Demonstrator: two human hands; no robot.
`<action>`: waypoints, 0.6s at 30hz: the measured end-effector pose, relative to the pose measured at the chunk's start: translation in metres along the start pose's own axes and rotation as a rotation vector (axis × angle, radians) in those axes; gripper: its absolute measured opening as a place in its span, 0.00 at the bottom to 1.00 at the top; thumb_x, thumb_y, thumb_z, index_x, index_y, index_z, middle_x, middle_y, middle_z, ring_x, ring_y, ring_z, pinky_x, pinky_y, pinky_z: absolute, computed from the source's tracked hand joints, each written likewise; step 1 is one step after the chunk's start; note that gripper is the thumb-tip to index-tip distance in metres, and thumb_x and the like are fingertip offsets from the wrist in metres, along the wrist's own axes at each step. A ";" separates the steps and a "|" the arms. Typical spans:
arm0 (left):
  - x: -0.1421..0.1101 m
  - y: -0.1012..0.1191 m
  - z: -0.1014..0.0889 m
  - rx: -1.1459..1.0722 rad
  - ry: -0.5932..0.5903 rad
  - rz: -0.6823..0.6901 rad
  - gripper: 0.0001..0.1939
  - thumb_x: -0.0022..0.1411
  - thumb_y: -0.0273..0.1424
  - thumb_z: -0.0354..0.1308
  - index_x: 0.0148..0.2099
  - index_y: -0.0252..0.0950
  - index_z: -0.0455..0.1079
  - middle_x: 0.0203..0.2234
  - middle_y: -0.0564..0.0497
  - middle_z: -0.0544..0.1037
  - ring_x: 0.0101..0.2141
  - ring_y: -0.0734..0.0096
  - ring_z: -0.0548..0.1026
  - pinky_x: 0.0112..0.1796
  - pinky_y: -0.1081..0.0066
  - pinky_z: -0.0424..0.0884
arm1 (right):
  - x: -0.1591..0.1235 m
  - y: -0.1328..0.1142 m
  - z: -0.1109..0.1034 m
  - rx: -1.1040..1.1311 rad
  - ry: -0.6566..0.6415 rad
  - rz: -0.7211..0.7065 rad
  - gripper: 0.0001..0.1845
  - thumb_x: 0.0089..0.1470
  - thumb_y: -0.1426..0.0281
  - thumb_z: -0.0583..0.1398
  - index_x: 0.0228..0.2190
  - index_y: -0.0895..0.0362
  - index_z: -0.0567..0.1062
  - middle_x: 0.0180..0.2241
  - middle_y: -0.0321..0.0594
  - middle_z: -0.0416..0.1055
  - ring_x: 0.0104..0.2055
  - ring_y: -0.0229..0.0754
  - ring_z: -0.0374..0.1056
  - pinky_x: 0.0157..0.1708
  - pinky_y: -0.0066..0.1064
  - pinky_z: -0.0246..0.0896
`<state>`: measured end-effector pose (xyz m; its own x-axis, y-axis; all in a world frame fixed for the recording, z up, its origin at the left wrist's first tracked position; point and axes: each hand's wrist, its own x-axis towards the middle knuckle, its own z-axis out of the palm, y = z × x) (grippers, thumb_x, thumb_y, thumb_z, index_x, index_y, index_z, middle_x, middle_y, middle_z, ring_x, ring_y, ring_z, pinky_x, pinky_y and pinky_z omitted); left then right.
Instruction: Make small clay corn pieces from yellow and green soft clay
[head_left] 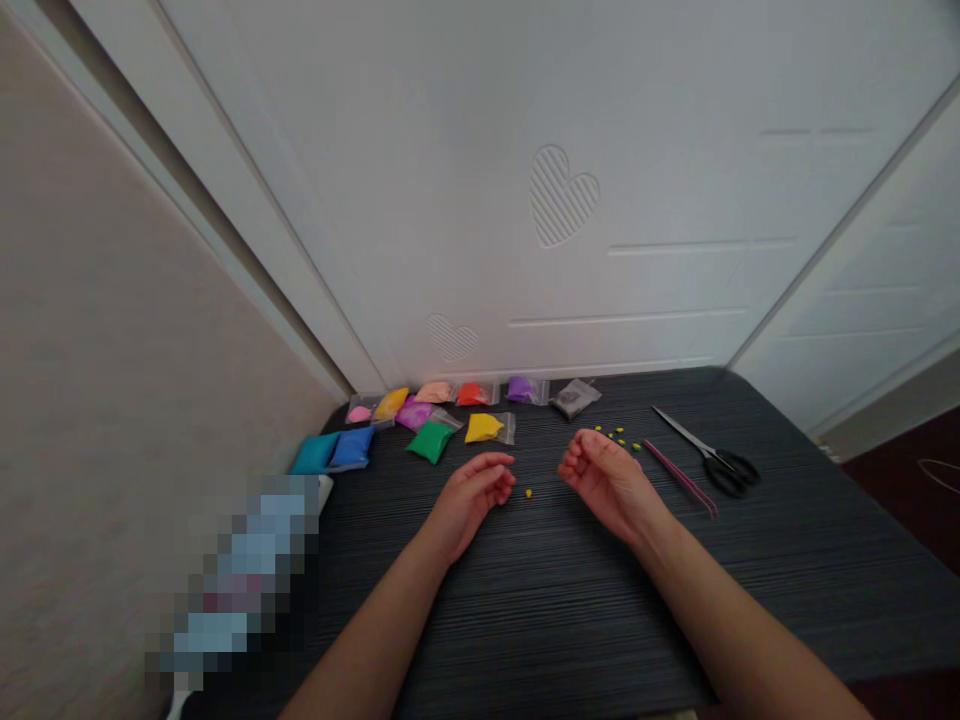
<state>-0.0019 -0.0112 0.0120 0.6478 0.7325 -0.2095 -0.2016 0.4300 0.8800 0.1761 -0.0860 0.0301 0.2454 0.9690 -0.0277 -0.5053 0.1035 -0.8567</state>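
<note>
A tiny yellow ball [529, 493], like a bit of modelling clay, lies on the dark table between my hands. My left hand [471, 500] is just left of it, fingers loosely bent and apart, with nothing visible in them. To the right of the ball is my right hand [606, 482], its thumb pressed to the curled forefinger; whatever the pinch holds, if anything, is too small to make out. Several small yellow-green pieces [619, 438] are scattered just beyond the right hand. A bag of yellow clay [484, 429] lies behind the left hand.
Small bags of coloured clay, among them green [430, 441], blue [352, 447] and purple [523, 390], line the back and left. Pink thin sticks [679, 477] and black-handled scissors [712, 455] lie at right. A blurred-out object [247, 580] stands along the left edge. A white panel rises behind.
</note>
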 end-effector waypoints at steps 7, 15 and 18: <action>0.002 0.016 -0.026 0.394 0.401 0.393 0.10 0.53 0.34 0.53 0.37 0.35 0.67 0.26 0.51 0.70 0.27 0.72 0.67 0.30 0.72 0.62 | 0.007 -0.009 -0.016 -0.317 0.123 -0.162 0.09 0.46 0.62 0.58 0.27 0.56 0.69 0.25 0.35 0.66 0.30 0.36 0.63 0.37 0.33 0.59; 0.012 0.021 -0.067 1.548 0.806 0.537 0.21 0.54 0.34 0.50 0.50 0.32 0.60 0.44 0.42 0.67 0.47 0.58 0.62 0.49 0.62 0.55 | 0.029 -0.024 -0.034 -0.829 0.201 -0.314 0.14 0.46 0.61 0.57 0.33 0.56 0.72 0.33 0.40 0.71 0.36 0.41 0.66 0.39 0.35 0.59; 0.015 0.016 -0.067 1.602 0.826 0.440 0.24 0.54 0.36 0.49 0.52 0.34 0.57 0.46 0.42 0.66 0.47 0.56 0.61 0.47 0.60 0.57 | 0.038 -0.027 -0.038 -1.016 0.162 -0.344 0.13 0.47 0.63 0.56 0.35 0.56 0.72 0.34 0.40 0.72 0.36 0.41 0.67 0.39 0.36 0.59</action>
<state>-0.0451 0.0419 -0.0056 0.1700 0.8906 0.4219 0.8854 -0.3260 0.3314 0.2301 -0.0601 0.0325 0.3869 0.8747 0.2920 0.5147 0.0579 -0.8554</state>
